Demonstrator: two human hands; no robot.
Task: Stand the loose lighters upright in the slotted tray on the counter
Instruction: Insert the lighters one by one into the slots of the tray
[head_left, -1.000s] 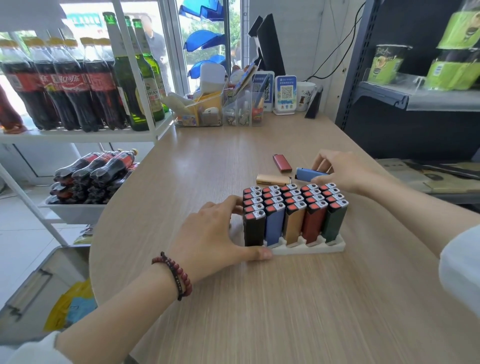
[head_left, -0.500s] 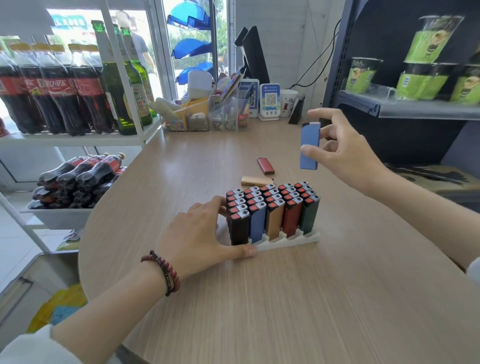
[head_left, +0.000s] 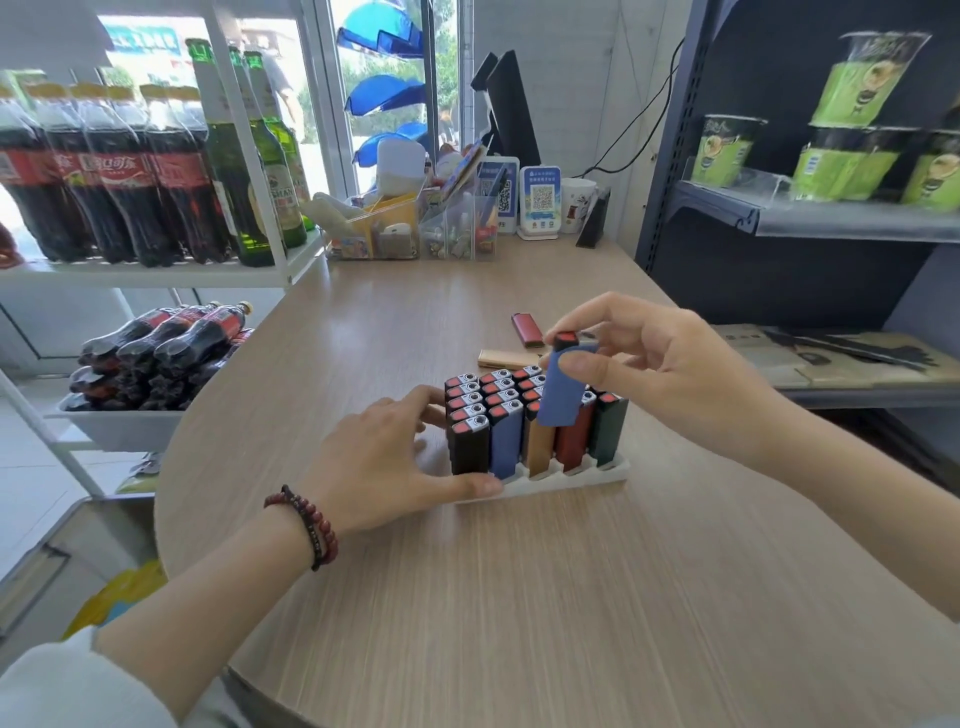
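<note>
A white slotted tray (head_left: 566, 480) sits mid-counter, filled with several upright lighters in black, blue, tan, red and dark green. My right hand (head_left: 654, 364) pinches a blue lighter (head_left: 563, 387) with a red cap, upright and slightly tilted, just above the tray's right-centre rows. My left hand (head_left: 384, 457) holds the tray's left side, thumb along its front edge and fingers against the black lighters. Two loose lighters lie flat behind the tray: a red lighter (head_left: 526, 329) and a tan lighter (head_left: 506, 358).
A white rack of cola and beer bottles (head_left: 130, 171) stands at the left, with more cola bottles (head_left: 156, 348) below. Clear organisers (head_left: 415, 228), QR stands and a monitor (head_left: 511, 111) line the counter's back. A dark shelf unit with green cups (head_left: 852, 135) rises at the right.
My right hand picked the blue lighter up from the counter, raised it high, then brought it down over the tray. My left hand stayed on the tray.
</note>
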